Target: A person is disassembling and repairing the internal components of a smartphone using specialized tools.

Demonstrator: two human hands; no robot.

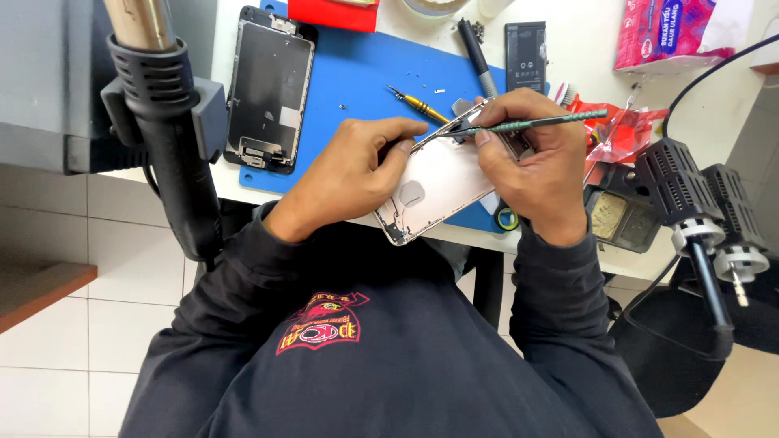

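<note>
My left hand (349, 166) grips the near left side of an opened phone body (438, 191), a pale metal shell tilted over the table's front edge. My right hand (531, 154) rests on the shell's right side and holds a thin green-handled tool (560, 120) like a pen, its metal tip lying across the shell's top edge. Both hands sit over a blue work mat (365, 69). A detached phone screen (270, 89) lies face down on the mat's left part.
A yellow-handled screwdriver (420, 104), a dark pen-like tool (477, 47) and a black battery (526, 55) lie behind the hands. A hot-air gun (166, 122) hangs at left. Soldering irons in holders (698, 211) stand at right, beside red wrappers (617, 130) and a tissue pack (661, 32).
</note>
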